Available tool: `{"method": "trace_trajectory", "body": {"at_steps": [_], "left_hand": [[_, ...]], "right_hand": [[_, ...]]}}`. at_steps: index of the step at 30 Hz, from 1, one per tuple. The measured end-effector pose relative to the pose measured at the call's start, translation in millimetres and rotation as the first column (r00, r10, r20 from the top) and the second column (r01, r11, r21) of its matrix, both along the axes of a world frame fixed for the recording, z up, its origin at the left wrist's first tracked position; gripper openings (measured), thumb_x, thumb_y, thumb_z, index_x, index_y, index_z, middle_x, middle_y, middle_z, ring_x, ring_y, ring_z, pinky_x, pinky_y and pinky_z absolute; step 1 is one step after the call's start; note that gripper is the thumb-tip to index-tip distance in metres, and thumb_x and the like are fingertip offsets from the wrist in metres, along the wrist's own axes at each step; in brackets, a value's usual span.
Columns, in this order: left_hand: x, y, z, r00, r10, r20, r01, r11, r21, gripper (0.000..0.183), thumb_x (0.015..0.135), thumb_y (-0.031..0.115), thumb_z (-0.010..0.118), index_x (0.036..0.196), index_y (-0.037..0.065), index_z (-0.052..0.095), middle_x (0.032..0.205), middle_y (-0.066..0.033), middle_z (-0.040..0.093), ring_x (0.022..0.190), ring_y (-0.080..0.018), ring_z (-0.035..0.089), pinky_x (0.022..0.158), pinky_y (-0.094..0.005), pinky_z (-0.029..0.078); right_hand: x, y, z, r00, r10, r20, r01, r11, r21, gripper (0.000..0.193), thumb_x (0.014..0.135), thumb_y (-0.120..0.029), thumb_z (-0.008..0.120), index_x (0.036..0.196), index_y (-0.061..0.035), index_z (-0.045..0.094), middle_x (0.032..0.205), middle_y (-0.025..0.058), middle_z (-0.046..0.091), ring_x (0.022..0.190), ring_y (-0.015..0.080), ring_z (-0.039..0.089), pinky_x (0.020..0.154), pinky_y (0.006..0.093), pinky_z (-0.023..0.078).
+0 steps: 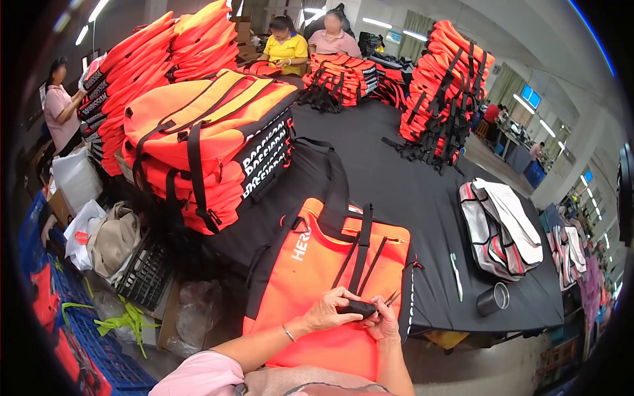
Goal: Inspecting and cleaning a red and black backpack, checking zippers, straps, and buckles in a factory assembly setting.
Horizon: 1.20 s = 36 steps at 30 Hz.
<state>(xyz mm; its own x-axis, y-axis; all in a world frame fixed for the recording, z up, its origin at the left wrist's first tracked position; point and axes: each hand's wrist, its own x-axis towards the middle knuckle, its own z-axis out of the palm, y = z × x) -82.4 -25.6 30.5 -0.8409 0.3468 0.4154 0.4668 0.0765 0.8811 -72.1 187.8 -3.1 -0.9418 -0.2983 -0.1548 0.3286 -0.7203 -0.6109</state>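
An orange-red backpack [330, 277] with black sides and black straps lies flat on the black-covered table in front of me. Over its lower part, my left hand [323, 311] is closed on a black strap piece [357, 309]. My right hand [383, 323] pinches the other end of that piece. Thin dark blades, like those of small thread snips [392, 297], stick up from the right fingers; their handles are hidden. A wide black strap [335, 188] runs from the backpack's top toward the far side.
Stacked orange bags [211, 132] stand at the left, with more piles [442, 92] farther back. On the right are a white bag [500, 228], a toothbrush [456, 277] and a metal cup [493, 300]. Blue crates [86, 336] stand lower left. Co-workers [288, 46] are at the far side.
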Motion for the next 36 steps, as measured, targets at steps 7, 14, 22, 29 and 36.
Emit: {"method": "trace_trajectory", "body": {"at_steps": [7,14,22,29,36], "left_hand": [[-2.2,-2.1,-3.1,1.000,0.017,-0.008,-0.017,0.999,-0.030,0.028,0.073,0.017,0.084,0.097,0.006,0.076,0.100,-0.0076,0.068,0.092,-0.0197,0.066,0.081,-0.0306,0.052],[-5.2,1.0,2.7,1.000,-0.009,0.017,0.009,1.000,-0.024,0.028,0.073,0.017,0.084,0.096,0.004,0.076,0.101,-0.0092,0.068,0.092,-0.0198,0.066,0.081,-0.0303,0.052],[-3.6,-0.8,-5.0,0.995,-0.010,0.102,0.011,1.000,-0.006,0.028,0.075,0.019,0.084,0.097,0.005,0.076,0.103,-0.0094,0.068,0.096,-0.0197,0.065,0.084,-0.0309,0.052],[-0.9,-2.7,-5.3,0.996,-0.018,0.086,0.017,1.000,0.008,0.028,0.075,0.020,0.084,0.097,0.006,0.076,0.100,-0.0085,0.068,0.094,-0.0198,0.065,0.082,-0.0304,0.052],[16.9,-14.9,10.0,0.996,-0.010,0.083,0.014,0.999,-0.048,0.027,0.074,0.020,0.084,0.096,0.006,0.077,0.100,-0.0079,0.069,0.089,-0.0186,0.067,0.078,-0.0291,0.053]], "right_hand": [[-0.6,-1.3,0.3,1.000,0.015,-0.002,-0.015,1.000,-0.018,0.016,0.097,-0.022,0.060,0.102,-0.0077,0.065,0.063,-0.0014,0.053,0.050,0.0065,0.036,0.046,0.0227,0.030],[-0.6,2.8,0.5,1.000,-0.017,0.003,0.017,0.998,0.054,0.015,0.095,-0.024,0.062,0.102,-0.0105,0.063,0.060,-0.0034,0.050,0.047,0.0062,0.034,0.045,0.0227,0.029],[-4.8,-5.1,1.0,0.997,0.040,0.070,-0.042,0.999,0.031,0.016,0.096,-0.023,0.063,0.100,-0.0078,0.064,0.061,-0.0027,0.053,0.046,0.0060,0.032,0.046,0.0232,0.027],[2.2,-2.7,6.4,0.999,0.018,0.036,-0.020,0.999,0.030,0.014,0.096,-0.022,0.062,0.100,-0.0079,0.064,0.062,-0.0035,0.052,0.049,0.0050,0.034,0.047,0.0223,0.028],[18.7,-15.8,42.2,0.992,-0.034,0.119,-0.005,0.948,0.317,0.016,0.093,-0.018,0.067,0.103,-0.0065,0.063,0.062,-0.0036,0.050,0.051,0.0058,0.037,0.048,0.0223,0.028]]}}
